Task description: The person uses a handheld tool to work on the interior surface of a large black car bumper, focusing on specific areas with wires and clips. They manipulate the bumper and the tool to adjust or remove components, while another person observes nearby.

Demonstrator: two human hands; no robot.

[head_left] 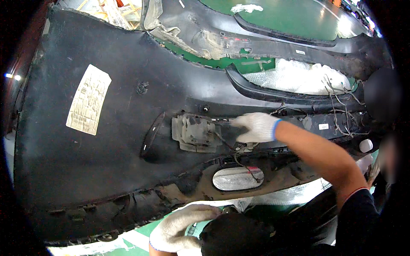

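Note:
A large black bumper (115,166), inner side up, fills the middle, with a white label (88,99), a boxy dusty module (194,132), cables and an oval opening. My right hand (256,127), in a light glove, is over the wiring just right of the module, fingers slightly bent and apart. At the bottom, my gloved left hand (183,226) is curled beside dark fabric; what its fingers hold is hidden.
A second black bumper (282,47) lies behind, above the green floor (290,15). White bubble wrap (294,77) shows between and beneath the bumpers. Wooden strips stand at the top left. Blurred shapes at the right edge are unclear.

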